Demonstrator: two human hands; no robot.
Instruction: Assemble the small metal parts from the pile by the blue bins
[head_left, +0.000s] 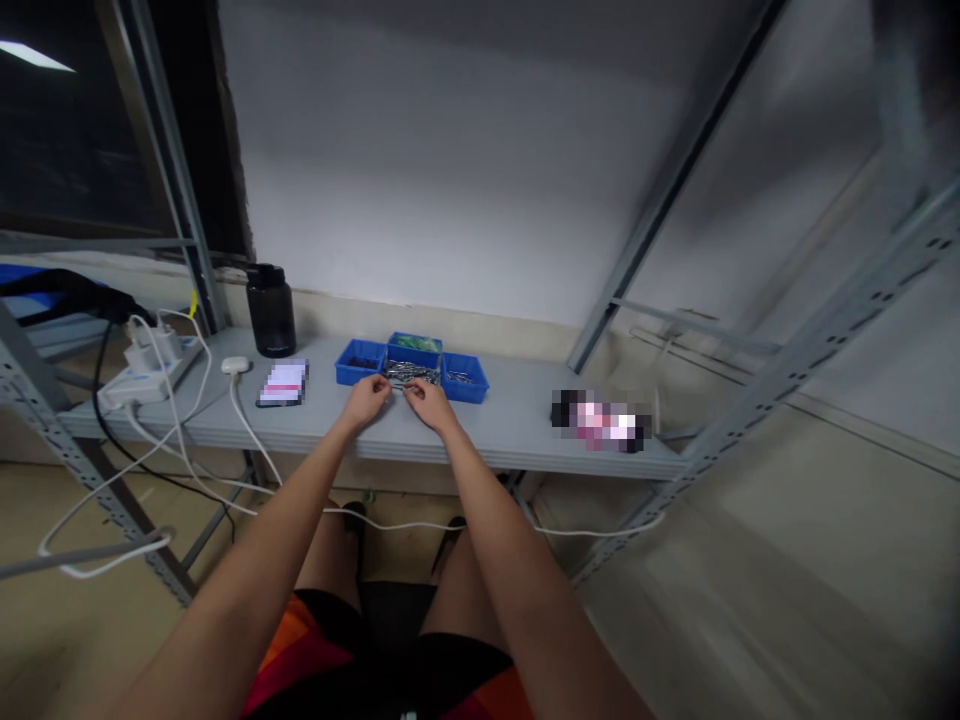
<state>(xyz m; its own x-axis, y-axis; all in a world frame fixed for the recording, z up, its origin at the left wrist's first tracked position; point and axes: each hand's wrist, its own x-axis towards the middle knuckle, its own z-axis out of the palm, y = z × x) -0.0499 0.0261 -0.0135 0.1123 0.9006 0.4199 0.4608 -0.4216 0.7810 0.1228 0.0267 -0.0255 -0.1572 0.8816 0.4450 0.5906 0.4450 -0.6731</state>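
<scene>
My left hand (367,401) is closed in a pinch at the front of several small blue bins. Facing it, my right hand (430,405) pinches too, and a thin, dark, slender piece shows faintly between the two sets of fingertips; its kind is too small to make out. Just behind the hands, the middle blue bin holds many shiny slender metal parts (411,372). The left blue bin (352,376) contains small dark pieces. Small metal parts lie in the right blue bin (469,391), and the back blue bin (405,352) has something green in it.
A grey shelf (517,420) carries the bins. To the left stand a dark bottle (271,312), a lit phone (284,384), a white earbud case (235,366) and a power strip (154,378) with trailing cables. A blurred-out device (600,420) lies right, near metal uprights.
</scene>
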